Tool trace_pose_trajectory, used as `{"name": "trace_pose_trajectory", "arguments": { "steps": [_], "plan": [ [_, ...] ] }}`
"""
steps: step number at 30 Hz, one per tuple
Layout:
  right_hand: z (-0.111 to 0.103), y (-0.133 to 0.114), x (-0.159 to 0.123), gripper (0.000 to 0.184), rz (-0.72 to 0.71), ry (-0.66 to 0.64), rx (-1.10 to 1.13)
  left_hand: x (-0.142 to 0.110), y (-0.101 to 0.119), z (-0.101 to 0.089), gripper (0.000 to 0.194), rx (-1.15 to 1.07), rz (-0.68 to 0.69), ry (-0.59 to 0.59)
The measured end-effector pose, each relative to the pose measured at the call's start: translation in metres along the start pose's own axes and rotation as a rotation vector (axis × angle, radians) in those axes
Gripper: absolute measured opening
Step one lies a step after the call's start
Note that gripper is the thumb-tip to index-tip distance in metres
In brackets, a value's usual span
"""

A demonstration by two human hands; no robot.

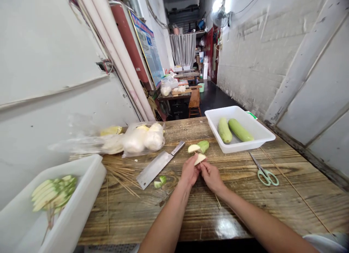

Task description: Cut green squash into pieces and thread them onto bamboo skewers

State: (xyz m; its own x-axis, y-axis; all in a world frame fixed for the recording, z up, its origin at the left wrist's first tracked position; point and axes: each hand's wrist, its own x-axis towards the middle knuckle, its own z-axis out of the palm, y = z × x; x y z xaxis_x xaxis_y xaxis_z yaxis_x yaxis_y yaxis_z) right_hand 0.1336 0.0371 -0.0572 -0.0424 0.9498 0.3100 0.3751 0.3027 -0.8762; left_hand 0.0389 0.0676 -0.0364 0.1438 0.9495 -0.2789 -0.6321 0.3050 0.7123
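Pale half-moon slice of green-skinned gourd (200, 159) sits at the fingertips, the left hand (190, 169) pinching it, the right hand (211, 176) closed around a thin wooden skewer (218, 201); probably light, crisp and slippery, best held by its flat faces.

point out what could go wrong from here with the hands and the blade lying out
The bamboo skewer in the right hand might slip past the zucchini slice and prick the left hand, which grips close by.

The cleaver lies uncovered to the left; a careless sideways reach could bring skin against its blade.
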Motion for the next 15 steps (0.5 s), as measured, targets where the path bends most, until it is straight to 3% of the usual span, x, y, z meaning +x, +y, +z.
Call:
{"name": "trace_pose_trajectory", "arguments": {
  "steps": [4, 8, 15],
  "plan": [
    [0.001, -0.002, -0.004, 0.027, -0.021, -0.051, -0.027, 0.004, 0.022, -0.009, 0.038, -0.061, 0.06, 0.088],
    [0.005, -0.005, -0.009, 0.026, -0.021, -0.167, 0.004, 0.006, 0.038, -0.021, 0.032, -0.147, 0.042, 0.069],
    [0.006, -0.007, -0.01, 0.028, 0.072, -0.183, 0.175, 0.003, 0.026, -0.016, 0.019, -0.12, 0.086, 0.031]
  ]
}}
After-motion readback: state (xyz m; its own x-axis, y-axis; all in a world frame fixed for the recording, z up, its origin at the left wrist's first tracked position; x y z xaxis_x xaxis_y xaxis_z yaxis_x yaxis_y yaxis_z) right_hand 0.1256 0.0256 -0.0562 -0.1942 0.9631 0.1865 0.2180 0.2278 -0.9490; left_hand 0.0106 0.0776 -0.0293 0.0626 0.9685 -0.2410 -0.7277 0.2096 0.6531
